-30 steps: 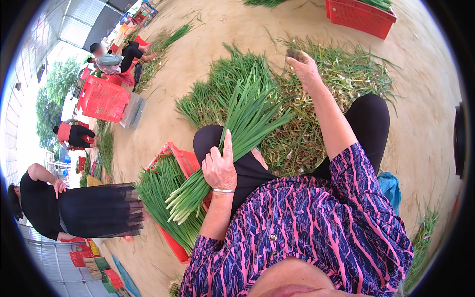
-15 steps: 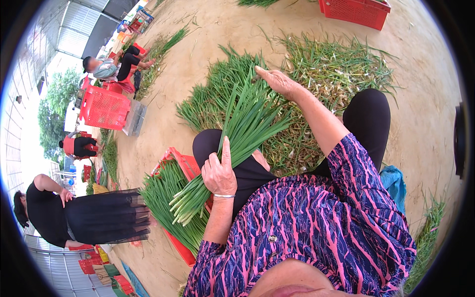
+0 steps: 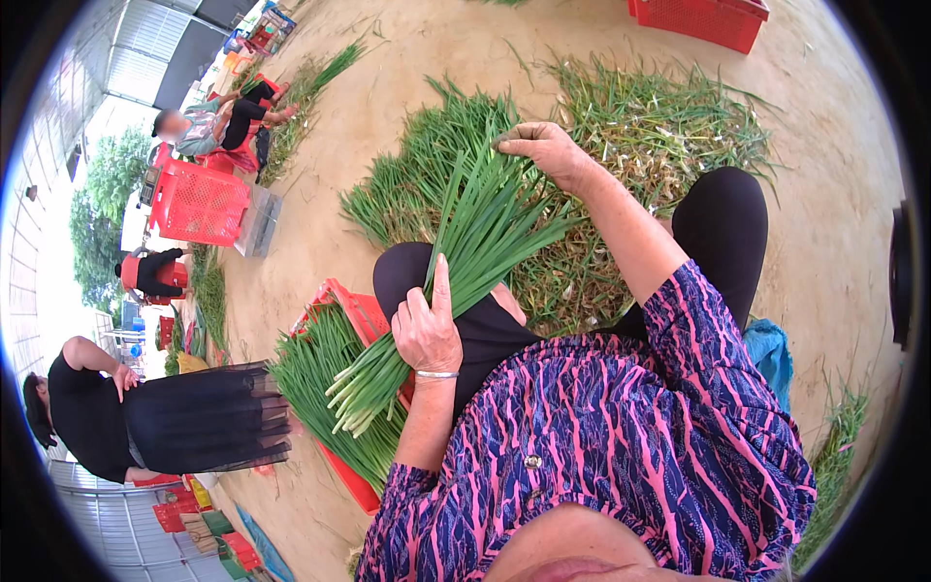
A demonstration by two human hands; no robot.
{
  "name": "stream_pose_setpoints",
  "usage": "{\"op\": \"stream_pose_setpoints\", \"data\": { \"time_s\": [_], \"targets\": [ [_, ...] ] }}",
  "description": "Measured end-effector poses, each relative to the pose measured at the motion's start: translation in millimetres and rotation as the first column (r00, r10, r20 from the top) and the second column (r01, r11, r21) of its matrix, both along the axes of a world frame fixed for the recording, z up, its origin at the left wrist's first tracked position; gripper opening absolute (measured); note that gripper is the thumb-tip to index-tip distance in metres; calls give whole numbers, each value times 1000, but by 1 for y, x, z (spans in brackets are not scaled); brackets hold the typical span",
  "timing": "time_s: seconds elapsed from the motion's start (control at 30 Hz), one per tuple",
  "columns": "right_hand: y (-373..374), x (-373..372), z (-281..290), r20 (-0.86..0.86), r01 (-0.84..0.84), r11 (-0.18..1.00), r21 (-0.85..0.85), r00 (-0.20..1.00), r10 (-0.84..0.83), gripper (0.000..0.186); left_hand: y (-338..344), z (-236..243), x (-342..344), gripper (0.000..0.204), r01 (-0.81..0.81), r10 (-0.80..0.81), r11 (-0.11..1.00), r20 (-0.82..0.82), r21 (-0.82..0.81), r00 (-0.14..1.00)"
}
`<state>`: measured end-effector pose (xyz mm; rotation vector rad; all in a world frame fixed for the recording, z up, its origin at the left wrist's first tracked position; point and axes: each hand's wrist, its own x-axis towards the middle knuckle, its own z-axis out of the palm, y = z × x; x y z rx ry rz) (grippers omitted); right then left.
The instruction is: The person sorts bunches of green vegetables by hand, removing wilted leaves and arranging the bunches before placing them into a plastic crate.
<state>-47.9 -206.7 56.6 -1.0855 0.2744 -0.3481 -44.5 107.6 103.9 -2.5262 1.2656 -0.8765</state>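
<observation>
Clamps a bundle of garlic chives (image 3: 495, 233) in the left hand (image 3: 427, 335), with fingers curled round the stalks and index finger laid straight along the leaves. Pinches thumb and fingertips of the right hand (image 3: 553, 155) together at the bundle's upper leaf tips; cannot tell of any blade caught between. Slants the bundle across the left knee (image 3: 396, 267), with pale stalk ends to the lower left and green leaves fanned to the upper right.

Angles the left forearm up from the lower edge, with a silver bracelet (image 3: 438, 374) at the wrist. Extends the right forearm (image 3: 635, 218) forward out of a pink-and-navy patterned sleeve (image 3: 693, 310), with wrist bent inward to the left.

Has a red crate (image 3: 373, 315) of chives just beside the left forearm, partly behind the bundle's pale ends. Faces a leafy green pile (image 3: 407, 184) ahead to the left, touching a heap of trimmings (image 3: 669, 126) near the right knee (image 3: 722, 213). Opens onto sandy ground (image 3: 819, 242) to the right and between the heap and a second crate (image 3: 703, 19), cut by the top edge. Includes, well apart to the left, a standing person (image 3: 92, 407) in black
</observation>
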Motion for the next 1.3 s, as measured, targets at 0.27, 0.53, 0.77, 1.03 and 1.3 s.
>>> {"op": "stream_pose_setpoints", "data": {
  "time_s": [0.27, 0.53, 0.77, 1.03, 1.3],
  "targets": [
    [-30, 6, -6, -226, 493, 731, 472, 869, -440, 16, -7, 0, 3, 80, 3, -4, 999, -32, -36, 999],
    [-48, -40, 6, -9, 595, 746, -298, 780, -626, 23, 6, -11, 14, 79, -57, 54, 995, -37, -84, 998],
    [22, -36, 29, 2, 102, 359, -928, 963, -269, 19, 8, -8, 16, 83, -63, 48, 990, -118, -128, 992],
    [40, -23, 16, 54, 138, 370, -919, 972, -228, 38, 8, -5, 15, 85, -73, 56, 990, -132, -124, 990],
    [47, -22, 20, 81, 190, 442, -877, 964, -253, 29, 6, -4, 14, 86, -65, 48, 991, -139, -115, 989]
  ]
}}
